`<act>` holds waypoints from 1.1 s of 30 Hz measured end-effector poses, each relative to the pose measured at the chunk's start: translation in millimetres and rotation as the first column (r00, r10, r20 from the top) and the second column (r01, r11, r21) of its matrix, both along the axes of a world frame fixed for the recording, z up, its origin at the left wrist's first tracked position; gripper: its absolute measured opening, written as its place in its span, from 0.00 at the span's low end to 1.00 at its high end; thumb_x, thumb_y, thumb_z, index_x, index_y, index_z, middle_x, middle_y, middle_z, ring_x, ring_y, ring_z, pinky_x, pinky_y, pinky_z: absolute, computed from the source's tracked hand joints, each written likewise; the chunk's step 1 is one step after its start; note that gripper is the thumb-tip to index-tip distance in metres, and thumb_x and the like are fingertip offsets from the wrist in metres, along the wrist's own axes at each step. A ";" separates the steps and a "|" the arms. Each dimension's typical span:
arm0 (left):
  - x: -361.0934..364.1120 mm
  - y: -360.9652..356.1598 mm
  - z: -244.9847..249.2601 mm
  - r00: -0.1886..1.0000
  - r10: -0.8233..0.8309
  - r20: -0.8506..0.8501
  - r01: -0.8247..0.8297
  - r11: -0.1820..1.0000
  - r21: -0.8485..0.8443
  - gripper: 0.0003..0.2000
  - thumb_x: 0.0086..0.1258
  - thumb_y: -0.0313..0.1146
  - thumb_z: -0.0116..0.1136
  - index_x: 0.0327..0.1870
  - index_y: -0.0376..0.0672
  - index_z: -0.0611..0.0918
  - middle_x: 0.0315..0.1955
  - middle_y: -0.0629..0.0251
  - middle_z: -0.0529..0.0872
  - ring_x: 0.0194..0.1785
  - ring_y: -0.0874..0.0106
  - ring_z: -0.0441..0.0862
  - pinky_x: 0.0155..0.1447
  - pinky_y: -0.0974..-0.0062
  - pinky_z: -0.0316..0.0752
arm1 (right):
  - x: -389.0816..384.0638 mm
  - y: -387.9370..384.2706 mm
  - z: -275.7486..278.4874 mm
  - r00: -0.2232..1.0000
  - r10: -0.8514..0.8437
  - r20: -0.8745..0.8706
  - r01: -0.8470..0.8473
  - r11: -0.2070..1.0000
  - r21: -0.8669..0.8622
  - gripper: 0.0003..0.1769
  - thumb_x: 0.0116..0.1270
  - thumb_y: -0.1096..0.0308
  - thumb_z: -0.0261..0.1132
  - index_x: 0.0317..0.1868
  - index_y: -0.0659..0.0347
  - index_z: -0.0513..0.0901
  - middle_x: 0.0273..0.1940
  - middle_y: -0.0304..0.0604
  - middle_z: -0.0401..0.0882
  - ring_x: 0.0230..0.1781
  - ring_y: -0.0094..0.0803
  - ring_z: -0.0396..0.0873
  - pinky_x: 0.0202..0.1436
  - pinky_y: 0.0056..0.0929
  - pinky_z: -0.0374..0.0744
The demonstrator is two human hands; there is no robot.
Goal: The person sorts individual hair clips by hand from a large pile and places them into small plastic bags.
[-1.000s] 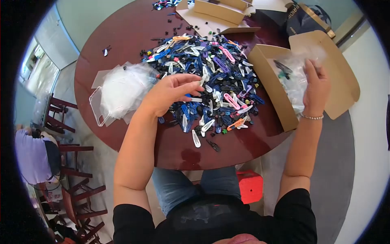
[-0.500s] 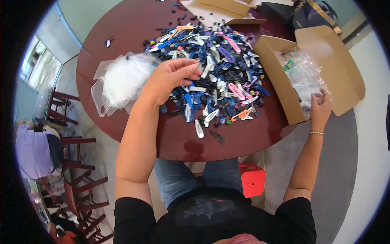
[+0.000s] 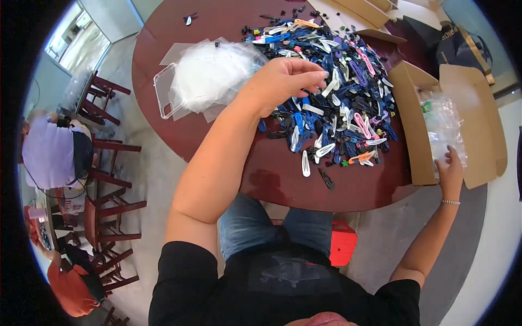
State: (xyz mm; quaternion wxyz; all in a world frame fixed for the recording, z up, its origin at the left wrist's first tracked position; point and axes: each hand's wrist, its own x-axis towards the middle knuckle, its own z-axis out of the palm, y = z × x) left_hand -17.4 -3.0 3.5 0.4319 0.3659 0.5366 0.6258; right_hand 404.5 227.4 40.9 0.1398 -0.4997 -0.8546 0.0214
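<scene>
My left hand [image 3: 288, 84] hovers over the left part of a large pile of hair clips [image 3: 340, 111]. Its thumb and fingers are bent together in a pinch; whatever is between them, if anything, is too small to make out. The clips are mostly dark blue, black and white, with some pink, orange and purple ones. My right hand [image 3: 450, 173] reaches over the near end of an open cardboard box [image 3: 409, 130]. Its fingers are somewhat apart and touch the clear plastic bags [image 3: 443, 122] inside; no firm grip on one shows.
Left of the pile lies a stack of clear plastic sleeves [image 3: 209, 76] beside a clear phone case [image 3: 165, 92]. More cardboard [image 3: 364, 13] and a dark bag [image 3: 462, 49] are at the back right. Dark wooden stools [image 3: 114, 212] and other people stand off left; a red stool [image 3: 342, 244] is below the table.
The view has shifted, so the table and its things appear farther right. My left hand stays pinched over the clips, and my right hand stays at the bags in the box.
</scene>
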 end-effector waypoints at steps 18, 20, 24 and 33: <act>-13.2 0.1 -4.0 0.996 0.078 0.037 -0.080 0.995 0.067 0.14 0.66 0.43 0.66 0.45 0.42 0.84 0.36 0.71 0.87 0.38 0.84 0.81 0.40 0.88 0.73 | -269.8 -178.9 -47.2 0.614 0.780 -0.118 -0.789 0.609 -0.080 0.08 0.57 0.68 0.70 0.31 0.64 0.82 0.30 0.48 0.80 0.32 0.45 0.79 0.35 0.40 0.76; -13.0 -1.4 -2.2 0.996 0.080 0.029 -0.082 0.993 0.082 0.14 0.66 0.41 0.66 0.45 0.41 0.84 0.36 0.70 0.87 0.38 0.84 0.81 0.42 0.86 0.73 | -274.3 -161.8 -50.0 0.597 0.763 -0.247 -0.795 0.604 -0.057 0.07 0.58 0.69 0.69 0.32 0.65 0.83 0.29 0.51 0.80 0.28 0.46 0.79 0.33 0.39 0.76; -14.1 5.2 -12.0 0.971 0.181 -0.155 -0.163 0.979 0.120 0.13 0.65 0.38 0.68 0.44 0.39 0.84 0.34 0.72 0.86 0.37 0.85 0.79 0.41 0.86 0.73 | -274.7 -132.7 -35.9 0.673 0.578 -0.462 -0.705 0.690 -0.162 0.05 0.62 0.73 0.67 0.35 0.68 0.82 0.27 0.41 0.81 0.26 0.23 0.77 0.33 0.23 0.75; 1.9 -0.5 -1.4 0.949 -0.034 -0.315 0.015 0.998 -0.061 0.12 0.64 0.35 0.68 0.39 0.33 0.85 0.33 0.68 0.87 0.37 0.85 0.81 0.41 0.84 0.76 | -263.4 -122.0 -44.6 0.523 0.561 -0.642 -0.601 0.776 0.188 0.04 0.64 0.76 0.66 0.39 0.67 0.82 0.29 0.40 0.82 0.27 0.22 0.78 0.32 0.23 0.75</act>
